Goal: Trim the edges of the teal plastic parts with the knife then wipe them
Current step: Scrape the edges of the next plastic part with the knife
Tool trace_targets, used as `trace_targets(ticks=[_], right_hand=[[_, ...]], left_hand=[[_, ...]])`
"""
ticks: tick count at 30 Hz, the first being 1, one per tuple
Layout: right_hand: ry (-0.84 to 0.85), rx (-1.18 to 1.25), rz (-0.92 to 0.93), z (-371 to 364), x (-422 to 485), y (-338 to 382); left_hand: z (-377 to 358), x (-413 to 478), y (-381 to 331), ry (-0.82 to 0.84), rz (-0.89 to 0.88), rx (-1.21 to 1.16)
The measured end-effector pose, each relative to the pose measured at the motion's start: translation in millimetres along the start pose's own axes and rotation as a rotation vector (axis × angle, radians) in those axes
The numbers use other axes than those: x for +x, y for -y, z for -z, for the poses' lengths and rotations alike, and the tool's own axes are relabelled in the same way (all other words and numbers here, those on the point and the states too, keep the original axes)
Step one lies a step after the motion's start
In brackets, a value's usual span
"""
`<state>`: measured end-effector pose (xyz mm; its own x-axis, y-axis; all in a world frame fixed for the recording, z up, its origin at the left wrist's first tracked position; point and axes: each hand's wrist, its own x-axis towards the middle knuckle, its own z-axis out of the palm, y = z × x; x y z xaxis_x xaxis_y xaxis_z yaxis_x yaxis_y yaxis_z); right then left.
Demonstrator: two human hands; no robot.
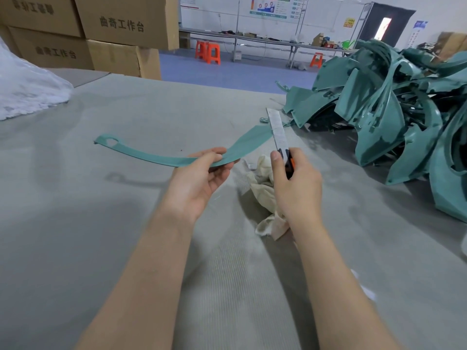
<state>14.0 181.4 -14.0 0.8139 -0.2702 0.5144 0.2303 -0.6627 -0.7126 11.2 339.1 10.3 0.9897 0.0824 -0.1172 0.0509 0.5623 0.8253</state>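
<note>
Matting of grey ribbed fabric is spread over the bench (101, 210), and a broad stretch of it lies bare to the left and near side of the hands. The far edge of the bench is seen beyond the work, with blue floor behind it. Room on the right is taken up by a heap of teal parts (379, 102), piled high and reaching to the frame's right edge. The far left corner is closed off by stacked cardboard boxes (83, 34) and a mound of white sheeting (27, 84). Orange stools (207, 53) are seen well apart, across the floor.

One teal strip (151, 154) – long, thin and curved – is held clear of the bench, its shadow cast on the matting below. A looped end with a hole is pointed left; the wider end is run off to the right, towards the heap.

The strip is pinched near its middle by the left hand (202, 173), which is turned palm up, thumb laid on top and fingers curled beneath. The knife (279, 132) is gripped by the right hand (295, 183), fingers wrapped round the black and orange handle and thumb set up along its side. The long pale blade is pointed away and slightly left, and it is crossed over the strip's wide end – whether edge and plastic are touching cannot be told. A cream cloth (262, 190) lies crumpled on the bench, partly hidden under the right hand and wrist.
</note>
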Motion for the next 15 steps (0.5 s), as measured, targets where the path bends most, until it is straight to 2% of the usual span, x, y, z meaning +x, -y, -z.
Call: trace_targets(ticks=[15], right_hand=[[0.105,0.001,0.043,-3.2,-4.6,6.9]], left_hand=[[-2.7,-1.6,-1.4,-0.027,0.017,-0.067]])
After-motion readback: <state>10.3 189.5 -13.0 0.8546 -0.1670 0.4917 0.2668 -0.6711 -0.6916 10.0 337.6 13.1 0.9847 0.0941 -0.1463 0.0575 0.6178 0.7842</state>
